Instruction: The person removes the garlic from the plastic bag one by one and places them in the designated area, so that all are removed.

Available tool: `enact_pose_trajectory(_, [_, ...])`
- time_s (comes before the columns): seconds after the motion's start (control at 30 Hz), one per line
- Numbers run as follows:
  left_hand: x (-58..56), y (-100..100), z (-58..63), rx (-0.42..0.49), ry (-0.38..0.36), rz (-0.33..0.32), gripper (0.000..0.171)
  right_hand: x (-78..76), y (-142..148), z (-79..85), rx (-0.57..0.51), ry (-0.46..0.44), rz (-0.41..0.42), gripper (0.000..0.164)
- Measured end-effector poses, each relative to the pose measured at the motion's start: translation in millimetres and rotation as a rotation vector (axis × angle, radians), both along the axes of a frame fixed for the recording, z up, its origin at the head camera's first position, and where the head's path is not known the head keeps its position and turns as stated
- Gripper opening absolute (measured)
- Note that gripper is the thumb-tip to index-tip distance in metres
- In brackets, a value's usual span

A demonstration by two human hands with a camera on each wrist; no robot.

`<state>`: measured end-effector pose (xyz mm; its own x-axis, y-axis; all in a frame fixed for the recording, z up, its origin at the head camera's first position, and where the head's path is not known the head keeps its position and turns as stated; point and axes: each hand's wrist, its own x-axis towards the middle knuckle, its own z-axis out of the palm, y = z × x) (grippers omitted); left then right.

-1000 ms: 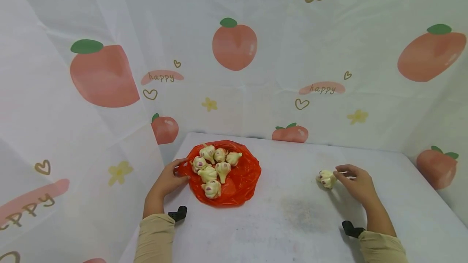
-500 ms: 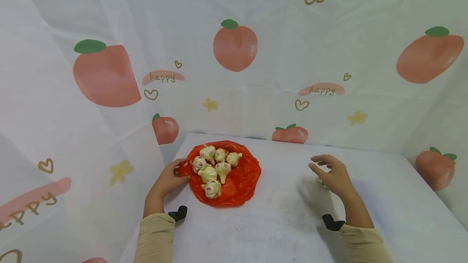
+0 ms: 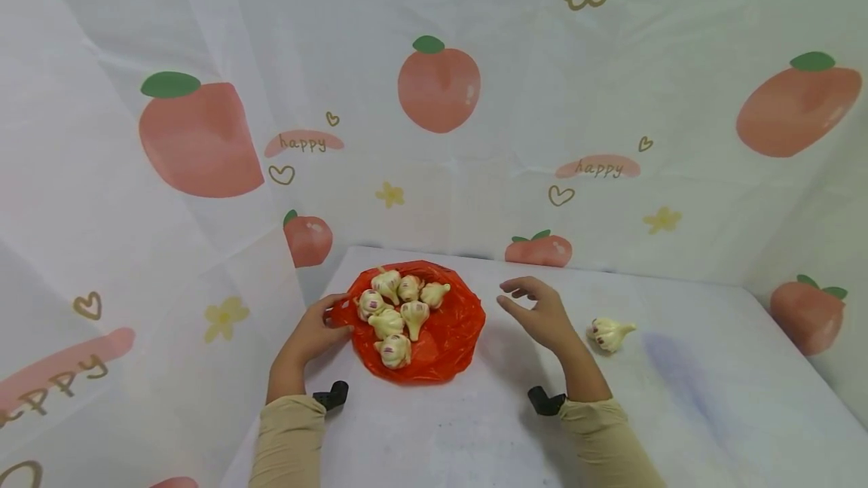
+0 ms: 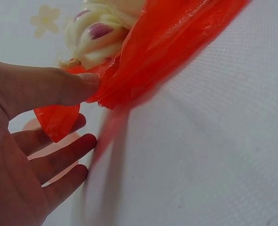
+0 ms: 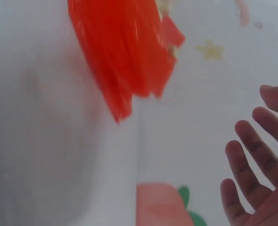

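Note:
A red plastic bag (image 3: pixel 453 333) lies spread open on the table with several garlic bulbs (image 3: pixel 414 315) gathered in its left half. At its left edge my left hand (image 3: pixel 313 339) pinches the rim; the left wrist view shows the thumb over a fold of red film (image 4: pixel 59 123), other fingers extended below. My right hand (image 3: pixel 539 316) hovers just right of the bag, its fingers (image 5: pixel 252 143) apart and holding nothing. To the right of that hand, one lone garlic bulb (image 3: pixel 610 334) rests on the table, stem pointing right.
The white-covered table (image 3: pixel 475 443) meets a fruit-printed cloth wall (image 3: pixel 461 194) at the back. Another stretch of cloth (image 3: pixel 224 262) rises close beside my left arm. A black wrist mount (image 3: pixel 545 401) sits at each sleeve.
My right hand has moved left, away from the lone garlic bulb and over towards the bag, leaving that bulb on the table. The left hand has kept its place at the rim.

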<state>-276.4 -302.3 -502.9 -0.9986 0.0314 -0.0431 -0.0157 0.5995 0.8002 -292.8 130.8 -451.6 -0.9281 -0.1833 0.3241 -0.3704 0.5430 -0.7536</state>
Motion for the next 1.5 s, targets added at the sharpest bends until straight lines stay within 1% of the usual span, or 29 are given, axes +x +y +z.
enact_pose_trajectory(0.2, [-2.0, 0.8, 0.3, 0.007, 0.005, 0.000, 0.065, 2.4, -44.6, -5.2, -0.048, -0.052, 0.096, 0.030])
enact_pose_trajectory(0.4, [-3.3, 1.1, 1.0, 0.012, 0.018, -0.011, 0.065, 10.9, -86.0, -14.1, -0.068, -0.088, 0.228, 0.031])
enact_pose_trajectory(0.5, [-3.3, 0.9, 1.5, 0.013, 0.016, -0.011, 0.065, 15.3, -104.8, -19.9, -0.065, -0.100, 0.287, 0.034])
enact_pose_trajectory(0.67, [-2.9, 1.3, 1.8, 0.018, 0.008, -0.008, 0.065, 21.9, -129.9, -31.8, -0.036, -0.155, 0.336, 0.039])
enact_pose_trajectory(0.8, [-3.3, 1.2, 2.0, 0.008, 0.009, -0.008, 0.065, 26.8, -142.7, -37.3, -0.003, -0.192, 0.334, 0.041])
enact_pose_trajectory(1.03, [-5.2, 1.0, 3.9, -0.006, 0.016, -0.015, 0.064, 33.7, -152.7, -38.9, 0.091, -0.198, 0.294, 0.045])
enact_pose_trajectory(1.13, [-5.5, 1.2, 4.3, -0.005, 0.020, -0.019, 0.064, 34.7, -154.9, -39.4, 0.110, -0.204, 0.279, 0.046])
enact_pose_trajectory(1.37, [-2.3, 0.7, 2.2, -0.009, 0.001, -0.005, 0.064, 34.1, -159.0, -43.3, 0.135, -0.230, 0.297, 0.048])
enact_pose_trajectory(1.5, [-0.6, -0.2, -0.2, -0.007, 0.000, -0.002, 0.064, 34.0, -160.1, -45.2, 0.141, -0.222, 0.299, 0.046])
